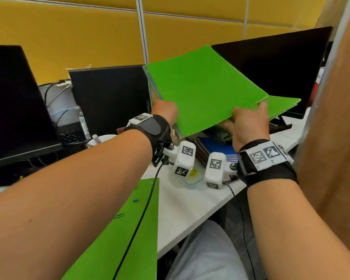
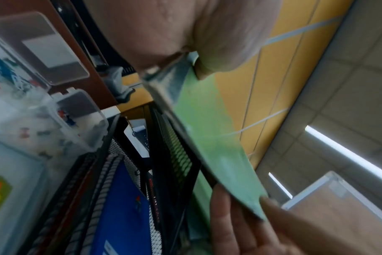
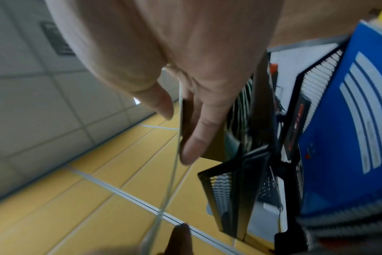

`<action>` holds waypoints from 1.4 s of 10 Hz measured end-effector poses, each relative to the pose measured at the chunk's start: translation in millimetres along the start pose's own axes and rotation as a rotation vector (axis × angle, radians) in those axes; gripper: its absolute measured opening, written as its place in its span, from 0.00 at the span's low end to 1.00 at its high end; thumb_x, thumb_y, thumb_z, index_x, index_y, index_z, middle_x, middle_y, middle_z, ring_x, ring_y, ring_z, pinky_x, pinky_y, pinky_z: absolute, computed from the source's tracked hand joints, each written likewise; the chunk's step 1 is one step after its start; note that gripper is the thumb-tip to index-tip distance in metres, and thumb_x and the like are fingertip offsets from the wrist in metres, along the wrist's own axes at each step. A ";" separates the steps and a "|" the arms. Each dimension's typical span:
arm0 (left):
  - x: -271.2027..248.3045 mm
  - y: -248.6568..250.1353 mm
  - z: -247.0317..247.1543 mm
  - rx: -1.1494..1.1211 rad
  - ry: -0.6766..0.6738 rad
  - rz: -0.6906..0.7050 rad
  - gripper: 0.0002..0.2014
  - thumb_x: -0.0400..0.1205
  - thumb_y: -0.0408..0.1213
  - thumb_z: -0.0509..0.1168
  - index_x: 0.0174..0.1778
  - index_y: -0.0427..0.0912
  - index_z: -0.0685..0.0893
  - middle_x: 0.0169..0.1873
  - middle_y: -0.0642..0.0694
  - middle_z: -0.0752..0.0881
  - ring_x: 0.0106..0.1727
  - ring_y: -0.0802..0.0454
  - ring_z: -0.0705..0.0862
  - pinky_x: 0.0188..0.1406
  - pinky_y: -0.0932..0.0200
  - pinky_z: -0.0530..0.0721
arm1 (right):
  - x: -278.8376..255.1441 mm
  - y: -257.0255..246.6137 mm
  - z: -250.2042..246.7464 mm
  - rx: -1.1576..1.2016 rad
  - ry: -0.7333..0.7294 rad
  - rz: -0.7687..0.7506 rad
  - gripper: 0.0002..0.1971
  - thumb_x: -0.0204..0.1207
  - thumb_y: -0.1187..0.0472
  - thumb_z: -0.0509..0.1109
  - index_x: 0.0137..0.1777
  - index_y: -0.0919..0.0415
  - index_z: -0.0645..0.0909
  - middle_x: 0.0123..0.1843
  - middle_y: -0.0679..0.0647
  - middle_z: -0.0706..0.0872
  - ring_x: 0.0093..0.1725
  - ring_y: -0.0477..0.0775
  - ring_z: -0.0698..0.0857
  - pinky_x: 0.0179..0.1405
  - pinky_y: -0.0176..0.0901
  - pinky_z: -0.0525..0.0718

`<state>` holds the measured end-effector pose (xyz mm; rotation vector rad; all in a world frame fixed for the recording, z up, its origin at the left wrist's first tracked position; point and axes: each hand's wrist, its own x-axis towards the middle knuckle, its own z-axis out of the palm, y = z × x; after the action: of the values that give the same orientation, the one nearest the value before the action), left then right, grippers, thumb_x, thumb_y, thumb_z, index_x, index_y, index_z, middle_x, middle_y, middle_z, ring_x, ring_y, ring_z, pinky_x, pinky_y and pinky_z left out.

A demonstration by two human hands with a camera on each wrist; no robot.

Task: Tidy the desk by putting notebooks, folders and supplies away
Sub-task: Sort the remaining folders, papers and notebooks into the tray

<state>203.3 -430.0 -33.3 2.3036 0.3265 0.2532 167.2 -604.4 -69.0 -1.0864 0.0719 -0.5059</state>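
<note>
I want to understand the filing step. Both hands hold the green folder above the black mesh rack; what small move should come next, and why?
Probably lower the green folder edge-first into a free slot of the black mesh rack. The left hand and right hand hold it tilted just above the rack, where the blue notebook is already filed.

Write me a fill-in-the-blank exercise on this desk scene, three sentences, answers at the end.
1. Both hands, the left hand and the right hand, hold a folder whose colour is ____.
2. The notebook standing in the black mesh rack under the folder has a ____ cover.
3. The partition wall behind the monitors is ____.

Missing words: green; blue; yellow
</note>
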 end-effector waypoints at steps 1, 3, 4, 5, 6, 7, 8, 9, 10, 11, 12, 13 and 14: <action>11.2 15.1 29.2 -0.469 -0.059 0.012 0.14 0.88 0.33 0.58 0.68 0.33 0.79 0.48 0.42 0.79 0.50 0.45 0.78 0.54 0.50 0.82 | 1.8 2.3 -3.4 -0.146 -0.087 0.016 0.31 0.84 0.76 0.60 0.82 0.53 0.58 0.66 0.62 0.76 0.53 0.68 0.89 0.37 0.57 0.94; 3.4 31.9 66.1 -0.107 -0.258 0.250 0.28 0.78 0.63 0.66 0.59 0.40 0.79 0.61 0.42 0.80 0.57 0.44 0.81 0.60 0.45 0.82 | 17.3 -2.4 -36.9 -0.130 0.023 -0.107 0.24 0.88 0.74 0.55 0.81 0.57 0.61 0.58 0.62 0.84 0.35 0.63 0.94 0.29 0.48 0.91; -9.3 33.2 72.7 0.063 -0.261 0.389 0.52 0.70 0.74 0.68 0.88 0.52 0.64 0.89 0.40 0.53 0.88 0.35 0.54 0.85 0.34 0.60 | 24.9 -1.9 -50.6 -0.132 0.091 -0.104 0.23 0.89 0.72 0.60 0.83 0.63 0.64 0.44 0.56 0.82 0.34 0.63 0.92 0.32 0.51 0.91; -21.3 35.5 72.1 0.241 -0.344 0.497 0.44 0.75 0.71 0.68 0.87 0.60 0.66 0.90 0.45 0.44 0.89 0.34 0.37 0.87 0.31 0.42 | 31.2 3.8 -58.7 -0.252 0.098 -0.097 0.03 0.88 0.67 0.67 0.58 0.64 0.76 0.35 0.58 0.80 0.25 0.57 0.86 0.22 0.46 0.87; -21.9 34.1 72.4 0.395 -0.299 0.539 0.38 0.78 0.71 0.66 0.82 0.59 0.74 0.88 0.45 0.60 0.90 0.38 0.44 0.88 0.35 0.47 | 30.2 9.3 -61.4 -0.428 0.092 -0.086 0.15 0.85 0.59 0.72 0.37 0.63 0.79 0.27 0.58 0.80 0.18 0.52 0.78 0.17 0.42 0.82; -24.6 33.7 72.8 0.421 -0.207 0.541 0.36 0.77 0.72 0.66 0.76 0.55 0.82 0.80 0.45 0.75 0.87 0.40 0.59 0.83 0.39 0.66 | 24.6 8.7 -60.9 -0.505 0.118 -0.066 0.20 0.83 0.49 0.73 0.37 0.66 0.84 0.23 0.60 0.79 0.16 0.53 0.77 0.21 0.46 0.85; -24.0 34.6 75.9 0.418 -0.136 0.537 0.31 0.77 0.72 0.66 0.65 0.54 0.88 0.71 0.47 0.84 0.78 0.43 0.74 0.76 0.41 0.76 | 20.2 8.7 -55.8 -0.512 0.090 -0.036 0.21 0.84 0.47 0.71 0.35 0.62 0.83 0.22 0.60 0.78 0.17 0.54 0.76 0.22 0.47 0.85; -25.7 33.4 73.3 0.330 -0.119 0.547 0.24 0.79 0.65 0.68 0.61 0.53 0.90 0.67 0.47 0.87 0.71 0.45 0.81 0.70 0.48 0.81 | 16.1 11.9 -48.8 -0.522 0.047 -0.033 0.20 0.84 0.49 0.71 0.36 0.63 0.83 0.22 0.60 0.76 0.15 0.52 0.74 0.21 0.44 0.80; -34.0 25.1 57.4 0.180 -0.112 0.578 0.21 0.81 0.56 0.72 0.68 0.52 0.88 0.69 0.47 0.85 0.70 0.47 0.82 0.66 0.55 0.81 | 10.7 11.0 -40.4 -0.557 0.004 -0.062 0.21 0.83 0.50 0.71 0.39 0.68 0.84 0.21 0.61 0.76 0.13 0.53 0.73 0.21 0.45 0.79; -41.5 5.9 29.0 0.063 -0.135 0.615 0.20 0.81 0.51 0.73 0.70 0.54 0.86 0.66 0.51 0.87 0.68 0.50 0.83 0.69 0.54 0.81 | 1.7 5.0 -27.0 -0.610 -0.054 -0.120 0.19 0.83 0.50 0.71 0.39 0.67 0.85 0.20 0.60 0.78 0.14 0.55 0.76 0.21 0.46 0.81; -52.6 -27.6 -13.5 -0.078 -0.170 0.561 0.12 0.83 0.46 0.73 0.61 0.50 0.91 0.55 0.55 0.91 0.58 0.56 0.88 0.62 0.49 0.88 | -11.6 3.1 -5.5 -0.590 -0.145 -0.162 0.19 0.83 0.51 0.71 0.40 0.69 0.85 0.20 0.60 0.78 0.15 0.57 0.76 0.21 0.46 0.81; -65.8 -75.7 -63.4 -0.135 -0.116 0.500 0.06 0.84 0.39 0.73 0.52 0.45 0.94 0.45 0.53 0.94 0.48 0.58 0.91 0.52 0.59 0.91 | -34.8 8.2 21.1 -0.557 -0.295 -0.156 0.19 0.82 0.53 0.71 0.37 0.68 0.84 0.22 0.62 0.77 0.18 0.59 0.78 0.22 0.44 0.79; -72.4 -133.2 -114.0 -0.124 -0.008 0.398 0.05 0.84 0.38 0.72 0.48 0.45 0.94 0.41 0.50 0.94 0.44 0.53 0.92 0.42 0.63 0.87 | -69.5 18.5 48.4 -0.590 -0.493 -0.129 0.18 0.82 0.55 0.72 0.38 0.71 0.83 0.22 0.56 0.78 0.18 0.57 0.79 0.21 0.44 0.78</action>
<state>82.0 -286.5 -59.7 2.2284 -0.1532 0.4482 126.9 -527.9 -75.0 -1.7767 -0.3022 -0.3225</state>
